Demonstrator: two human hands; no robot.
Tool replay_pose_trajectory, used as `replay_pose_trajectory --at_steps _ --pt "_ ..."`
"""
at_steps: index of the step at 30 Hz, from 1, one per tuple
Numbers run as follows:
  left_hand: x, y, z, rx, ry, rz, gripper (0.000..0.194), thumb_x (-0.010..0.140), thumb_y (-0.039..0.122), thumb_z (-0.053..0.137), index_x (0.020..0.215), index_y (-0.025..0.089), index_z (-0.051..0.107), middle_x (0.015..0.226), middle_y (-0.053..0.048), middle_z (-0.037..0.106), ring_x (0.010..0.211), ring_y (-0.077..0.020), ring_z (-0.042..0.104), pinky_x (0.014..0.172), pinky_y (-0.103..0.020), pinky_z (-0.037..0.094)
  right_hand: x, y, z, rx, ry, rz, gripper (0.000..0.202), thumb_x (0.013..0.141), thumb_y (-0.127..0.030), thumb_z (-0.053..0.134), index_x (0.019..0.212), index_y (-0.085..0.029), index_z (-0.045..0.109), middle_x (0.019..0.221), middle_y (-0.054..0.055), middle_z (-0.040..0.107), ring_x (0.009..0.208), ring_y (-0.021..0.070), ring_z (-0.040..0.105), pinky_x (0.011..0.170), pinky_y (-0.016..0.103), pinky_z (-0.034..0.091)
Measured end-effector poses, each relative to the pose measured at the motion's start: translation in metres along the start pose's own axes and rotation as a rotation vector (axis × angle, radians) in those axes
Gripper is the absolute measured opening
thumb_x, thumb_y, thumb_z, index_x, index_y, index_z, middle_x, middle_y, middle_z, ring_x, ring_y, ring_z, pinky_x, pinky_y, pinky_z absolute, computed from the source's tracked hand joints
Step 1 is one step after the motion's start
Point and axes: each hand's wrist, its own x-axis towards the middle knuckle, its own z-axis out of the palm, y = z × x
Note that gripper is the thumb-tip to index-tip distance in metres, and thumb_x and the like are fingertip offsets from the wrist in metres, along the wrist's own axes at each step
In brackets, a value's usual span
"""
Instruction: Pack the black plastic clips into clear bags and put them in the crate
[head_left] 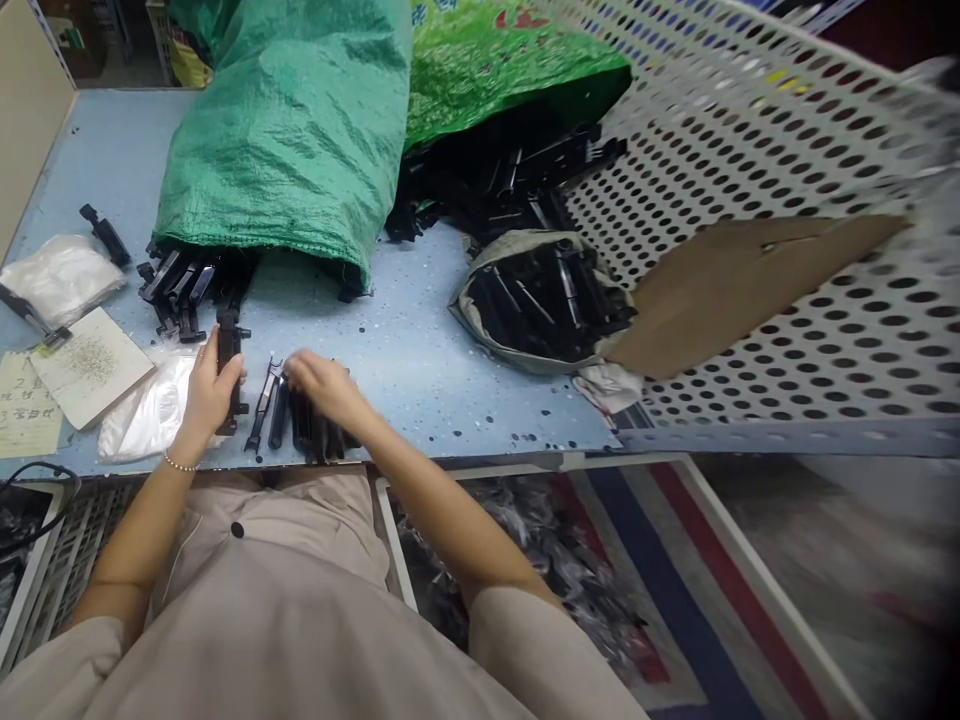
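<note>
My left hand [210,392] is closed around a long black plastic part [229,350], held upright at the table's front edge. Just right of it, my right hand [322,385] is above a row of similar black parts [302,425]. Its fingers are curled and smeared by motion, so I cannot tell whether they grip anything. Two slim black pieces, one of them fork-ended [262,405], lie between my hands. Under my left wrist is a stack of clear plastic bags [150,410]. More black parts [184,285] spill from the teal woven sack [285,130] ahead.
A bright green sack [510,75] and a grey-green bag [480,335] hold more black parts. A white perforated basket [750,160] with brown cardboard [750,285] bounds the right. At left lie a notepad [94,370] and plastic bags [60,280]. Below the edge stands a crate [750,560] of bagged pieces.
</note>
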Motion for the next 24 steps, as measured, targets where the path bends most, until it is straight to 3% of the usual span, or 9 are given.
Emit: replay_pose_trajectory --at_steps 2,5,8,12,16,19,24 --pt "0.004 -0.011 0.003 0.077 -0.064 -0.083 0.052 0.091 0.043 0.06 0.139 0.022 0.056 0.13 -0.01 0.065 0.114 -0.0286 0.064 0.102 -0.044 0.048 0.032 0.017 -0.023 -0.224 0.241 0.01 0.023 0.101 -0.028 0.047 0.112 -0.016 0.063 0.112 0.01 0.065 0.105 0.02 0.057 0.096 0.034 0.041" --pt "-0.01 -0.026 0.024 0.083 -0.188 -0.12 0.039 0.095 0.043 0.052 0.125 0.021 0.065 0.12 -0.009 0.07 0.117 -0.0287 0.062 0.106 -0.044 0.045 0.082 0.043 -0.054 -0.389 0.419 0.083 0.042 0.097 -0.017 0.053 0.137 -0.006 0.05 0.143 0.025 0.044 0.13 0.0275 0.039 0.109 0.045 0.028" --pt "-0.032 -0.037 0.051 0.178 -0.154 -0.014 0.036 0.097 0.038 0.047 0.117 0.018 0.068 0.117 -0.013 0.066 0.116 -0.0294 0.06 0.107 -0.048 0.043 0.118 0.063 -0.071 -0.404 0.488 0.168 0.053 0.097 -0.021 0.054 0.14 0.005 0.04 0.142 0.035 0.038 0.133 0.0306 0.03 0.108 0.051 0.026" --pt "-0.045 -0.048 0.066 0.308 -0.04 0.087 0.045 0.092 0.025 0.051 0.135 0.017 0.057 0.131 -0.017 0.054 0.128 -0.031 0.049 0.113 -0.053 0.036 0.14 0.078 -0.076 -0.408 0.555 0.238 0.051 0.092 -0.019 0.063 0.132 0.007 0.044 0.139 0.035 0.039 0.132 0.0288 0.028 0.106 0.051 0.028" --pt "-0.042 -0.056 0.059 0.226 -0.11 0.046 0.046 0.092 0.024 0.051 0.139 0.022 0.053 0.134 -0.015 0.05 0.129 -0.0283 0.049 0.111 -0.051 0.04 0.142 0.083 -0.077 -0.368 0.554 0.248 0.037 0.089 -0.014 0.067 0.122 -0.002 0.057 0.127 0.023 0.052 0.122 0.0242 0.043 0.105 0.047 0.033" --pt "-0.039 -0.058 0.049 0.108 -0.131 -0.019 0.046 0.091 0.026 0.055 0.136 0.024 0.055 0.133 -0.013 0.05 0.123 -0.0253 0.054 0.105 -0.046 0.047 0.128 0.078 -0.081 -0.331 0.533 0.217 0.022 0.088 -0.014 0.068 0.109 -0.011 0.067 0.113 0.013 0.058 0.11 0.0222 0.053 0.104 0.046 0.037" --pt "-0.036 -0.041 0.036 -0.075 -0.053 -0.076 0.037 0.09 0.032 0.06 0.126 0.022 0.063 0.127 -0.011 0.057 0.11 -0.0213 0.062 0.102 -0.042 0.049 0.063 0.051 -0.084 -0.28 0.523 0.082 0.021 0.089 -0.016 0.063 0.108 -0.015 0.071 0.129 0.015 0.054 0.113 0.023 0.056 0.106 0.045 0.039"
